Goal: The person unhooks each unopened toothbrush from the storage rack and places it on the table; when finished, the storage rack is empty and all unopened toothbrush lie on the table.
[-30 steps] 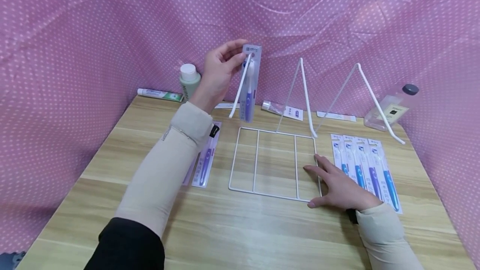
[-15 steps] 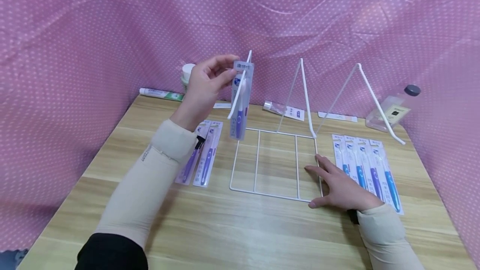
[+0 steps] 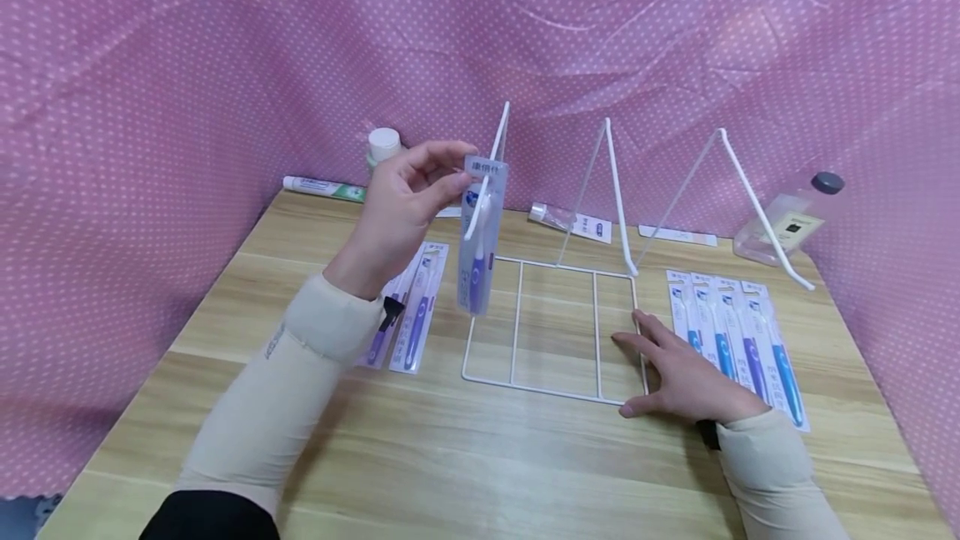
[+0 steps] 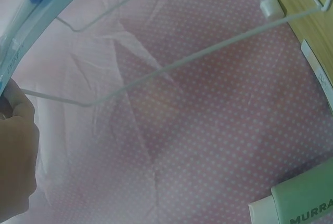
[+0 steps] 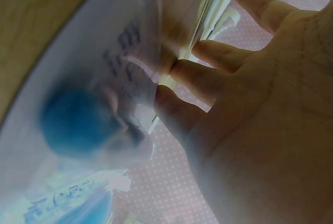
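My left hand [image 3: 408, 198] pinches the top edge of a packaged toothbrush [image 3: 477, 265] with a purple handle. The card hangs on the left arm of a white wire rack [image 3: 557, 395]; the wire seems to pass through the hole at its top, with the tip sticking out in front. In the left wrist view, part of the clear package [image 4: 31, 21] shows above my left fingers. My right hand [image 3: 678, 373] rests with spread fingers on the right side of the rack's base, beside a row of several packaged toothbrushes [image 3: 752, 357].
Two packaged toothbrushes [image 3: 417, 315] lie left of the rack, partly behind my left wrist. Along the back are a toothpaste tube [image 3: 322, 187], a green bottle with a white cap [image 3: 384, 143], another tube [image 3: 573, 222] and a clear bottle [image 3: 783, 223]. Pink dotted cloth [image 3: 480, 32] encloses the table.
My left hand has drawn the packaged toothbrush down and toward me along the rack's left arm, from near its top to close to its tip. The right hand has stayed in place.
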Tool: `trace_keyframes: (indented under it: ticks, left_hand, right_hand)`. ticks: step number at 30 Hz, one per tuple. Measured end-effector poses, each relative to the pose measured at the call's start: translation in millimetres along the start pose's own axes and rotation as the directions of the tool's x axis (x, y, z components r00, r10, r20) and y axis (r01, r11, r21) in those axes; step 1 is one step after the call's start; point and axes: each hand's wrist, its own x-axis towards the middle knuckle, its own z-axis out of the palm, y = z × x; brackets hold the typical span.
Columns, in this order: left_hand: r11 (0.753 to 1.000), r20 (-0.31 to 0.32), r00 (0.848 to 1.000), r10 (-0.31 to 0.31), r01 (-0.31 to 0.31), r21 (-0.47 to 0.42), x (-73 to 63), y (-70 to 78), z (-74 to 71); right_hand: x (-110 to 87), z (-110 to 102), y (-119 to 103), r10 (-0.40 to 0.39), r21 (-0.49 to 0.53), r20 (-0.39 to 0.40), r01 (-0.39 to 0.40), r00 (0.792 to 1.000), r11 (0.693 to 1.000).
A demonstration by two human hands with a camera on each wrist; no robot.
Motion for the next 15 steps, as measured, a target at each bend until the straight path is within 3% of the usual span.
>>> trace_keyframes:
  ticks: [15]
  left_hand:
    - [0.999,-0.035,0.999,0.006,-0.007,-0.044,-34.3,7.2,6.7]
  right_hand:
    - [0.2,-0.4,-1.3,0.015,0.01,0.017,-0.015,1.0,1.0]
